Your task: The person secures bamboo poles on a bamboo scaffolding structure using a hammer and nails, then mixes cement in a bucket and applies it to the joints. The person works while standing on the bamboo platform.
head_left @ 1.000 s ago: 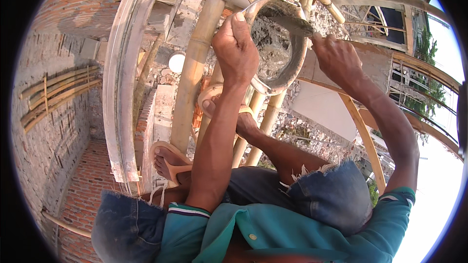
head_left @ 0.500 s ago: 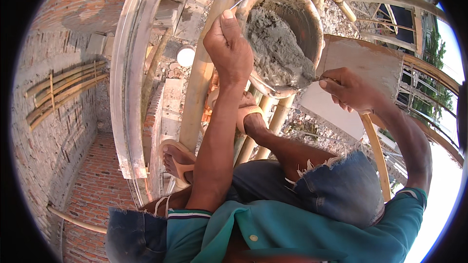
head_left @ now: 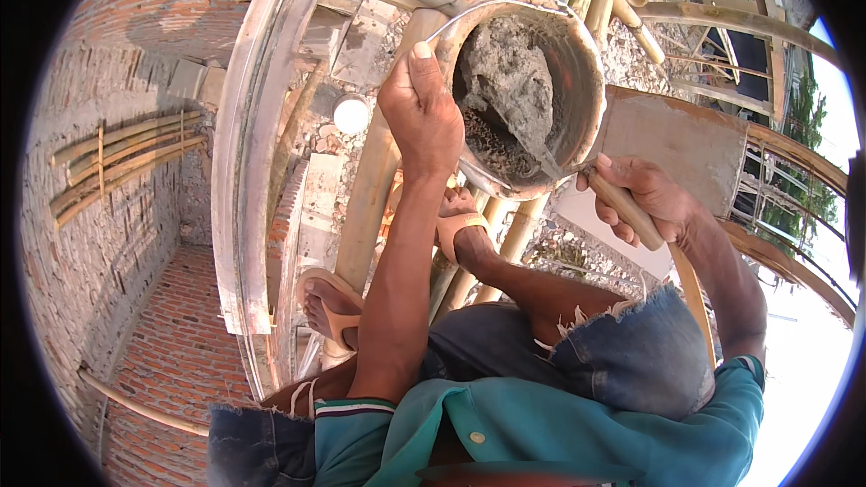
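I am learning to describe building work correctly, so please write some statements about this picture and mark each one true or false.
1. The left hand grips the wire handle of the bucket. True.
2. The right hand holds a trowel. True.
3. The bucket is empty. False: grey mortar is inside it.
4. The person wears boots. False: there are sandals on the feet.
5. A thick bamboo pole passes to the left of the bucket. True.
6. The round white thing is to the right of the bucket. False: it is to the left.
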Demonstrator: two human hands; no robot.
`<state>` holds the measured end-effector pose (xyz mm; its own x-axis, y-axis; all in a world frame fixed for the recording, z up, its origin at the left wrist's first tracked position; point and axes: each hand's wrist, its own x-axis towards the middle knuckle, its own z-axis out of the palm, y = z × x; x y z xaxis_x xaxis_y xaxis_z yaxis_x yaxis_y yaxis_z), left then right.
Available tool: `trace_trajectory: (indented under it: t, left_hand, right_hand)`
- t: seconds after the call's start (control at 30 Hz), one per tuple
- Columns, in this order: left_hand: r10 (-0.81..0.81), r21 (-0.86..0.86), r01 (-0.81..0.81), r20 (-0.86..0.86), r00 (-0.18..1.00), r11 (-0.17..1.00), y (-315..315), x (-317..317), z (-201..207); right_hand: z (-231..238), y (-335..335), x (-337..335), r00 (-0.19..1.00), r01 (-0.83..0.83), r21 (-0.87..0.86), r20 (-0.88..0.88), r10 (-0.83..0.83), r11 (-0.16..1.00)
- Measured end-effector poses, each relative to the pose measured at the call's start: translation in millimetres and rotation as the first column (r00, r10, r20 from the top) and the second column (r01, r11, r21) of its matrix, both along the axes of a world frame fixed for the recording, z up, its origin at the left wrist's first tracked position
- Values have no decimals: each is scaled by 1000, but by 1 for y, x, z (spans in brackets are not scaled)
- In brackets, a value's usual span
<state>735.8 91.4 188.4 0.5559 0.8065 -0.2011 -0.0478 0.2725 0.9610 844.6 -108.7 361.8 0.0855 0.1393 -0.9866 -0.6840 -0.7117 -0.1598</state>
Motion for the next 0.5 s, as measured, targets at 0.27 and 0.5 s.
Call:
trace_trajectory:
  t: [0.27, 0.5]
  left_hand:
    - [19, 52, -23, 61, 998, 998, -1, 3, -3]
    - [-28, 109, 23, 45, 999, 994, -16, 6, 7]
  right_hand:
    - [28, 2, 6, 398, -647, -435, 509, 764, 626]
    - [-30, 17, -1, -546, -548, -835, 401, 735, 49]
